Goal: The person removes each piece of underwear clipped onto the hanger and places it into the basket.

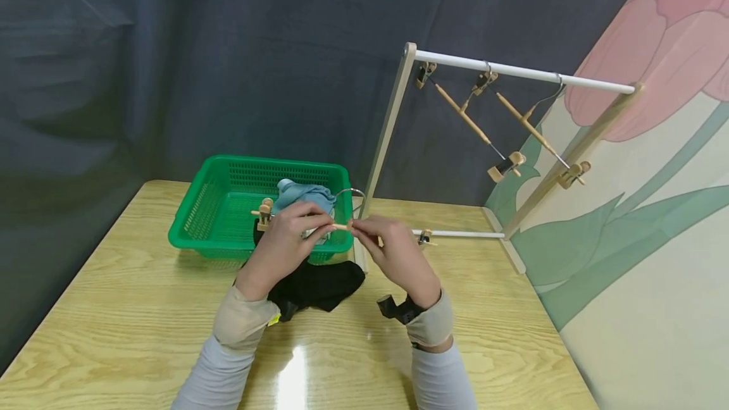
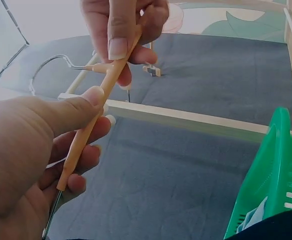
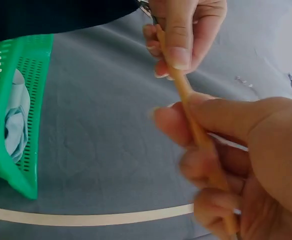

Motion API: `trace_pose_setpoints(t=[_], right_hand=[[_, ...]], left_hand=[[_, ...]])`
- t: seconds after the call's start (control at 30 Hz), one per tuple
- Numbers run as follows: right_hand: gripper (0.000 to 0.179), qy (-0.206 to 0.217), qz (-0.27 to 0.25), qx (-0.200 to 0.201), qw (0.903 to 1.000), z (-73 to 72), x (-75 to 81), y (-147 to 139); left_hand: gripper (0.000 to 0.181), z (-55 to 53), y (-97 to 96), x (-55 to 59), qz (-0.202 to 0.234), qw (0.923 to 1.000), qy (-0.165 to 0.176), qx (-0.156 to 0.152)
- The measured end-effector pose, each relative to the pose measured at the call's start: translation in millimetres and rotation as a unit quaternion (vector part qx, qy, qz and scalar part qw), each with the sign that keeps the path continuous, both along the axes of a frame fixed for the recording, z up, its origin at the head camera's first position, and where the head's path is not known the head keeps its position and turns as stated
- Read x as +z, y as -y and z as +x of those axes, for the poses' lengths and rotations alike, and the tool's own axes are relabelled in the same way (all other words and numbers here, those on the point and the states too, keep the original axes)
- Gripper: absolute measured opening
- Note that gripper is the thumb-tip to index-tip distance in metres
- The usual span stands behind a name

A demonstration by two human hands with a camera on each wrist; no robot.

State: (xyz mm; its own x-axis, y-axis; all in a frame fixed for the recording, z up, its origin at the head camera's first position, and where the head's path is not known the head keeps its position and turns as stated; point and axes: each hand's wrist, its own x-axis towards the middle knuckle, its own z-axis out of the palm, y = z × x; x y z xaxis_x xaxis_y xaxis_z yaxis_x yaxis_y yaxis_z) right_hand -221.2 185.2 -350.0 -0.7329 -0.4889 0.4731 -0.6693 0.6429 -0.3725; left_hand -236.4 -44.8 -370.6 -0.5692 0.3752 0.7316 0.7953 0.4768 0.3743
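Both hands hold a wooden clip hanger (image 1: 340, 226) level between them, over the front right of the green basket. My left hand (image 1: 290, 239) pinches the wooden bar between thumb and fingers. Close by, my right hand (image 1: 395, 248) grips the same bar near its middle; in the left wrist view the metal hook (image 2: 46, 62) curves away from there. One wooden clip (image 1: 264, 214) shows past the left hand, another clip (image 1: 424, 237) past the right. Black cloth (image 1: 324, 283) shows below the hands, partly hidden by the left arm; its kind and how it is attached are unclear.
A green basket (image 1: 181, 226) with light blue cloth (image 1: 304, 193) in it stands behind the hands. To the right rises a rack with a white rail (image 1: 524, 71), from which two more clip hangers (image 1: 464, 116) hang. A dark curtain (image 1: 273, 81) covers the back.
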Motion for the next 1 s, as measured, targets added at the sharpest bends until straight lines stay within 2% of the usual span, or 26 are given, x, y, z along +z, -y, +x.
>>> trace_pose_setpoints(t=[0.07, 0.17, 0.27, 0.33, 0.4, 0.53, 0.63, 0.73, 0.9, 1.0], right_hand=[[0.02, -0.017, -0.009, 0.008, 0.9998, -0.6, -0.5, 0], [0.019, -0.033, -0.019, 0.009, 0.9992, -1.4, 0.1, -2], [0.019, -0.041, -0.021, 0.001, 0.9989, -1.2, 1.8, -6], [0.02, -0.045, -0.025, -0.004, 0.9987, -0.2, 3.3, -9], [0.022, -0.048, -0.03, -0.009, 0.9984, 1.7, 5.0, -12], [0.024, -0.053, -0.042, -0.002, 0.9977, 6.4, 7.5, -16], [0.025, -0.059, -0.045, 0.009, 0.9972, 9.5, 8.5, -17], [0.025, -0.068, -0.045, 0.01, 0.9966, 11.4, 9.9, -17], [0.024, -0.069, -0.043, 0.005, 0.9967, 11.1, 11.3, -17], [0.024, -0.062, -0.043, 0.008, 0.9971, 9.9, 10.8, -17]], left_hand=[[0.01, 1.5, 0.3, 1.8, 0.0, 1.0, 0.002, 0.002], [0.012, 6.3, 3.5, 8.8, 0.017, 0.9997, -0.012, 0.011], [0.017, 12.8, 12.4, 17.3, 0.057, 0.9973, -0.037, 0.027], [0.024, 15.4, 21.1, 20.9, 0.086, 0.9945, -0.042, 0.042], [0.032, 15.2, 30.3, 21.5, 0.104, 0.9924, -0.029, 0.059], [0.044, 9.8, 45.4, 16.1, 0.1, 0.9907, 0.047, 0.079], [0.043, 6.0, 50.9, 10.4, 0.088, 0.9884, 0.108, 0.062], [0.037, 1.5, 51.8, 6.4, 0.094, 0.9852, 0.14, 0.029], [0.028, -8.5, 48.7, 2.0, 0.137, 0.9797, 0.146, -0.013], [0.026, -11.9, 46.7, -0.2, 0.174, 0.9731, 0.146, -0.036]])
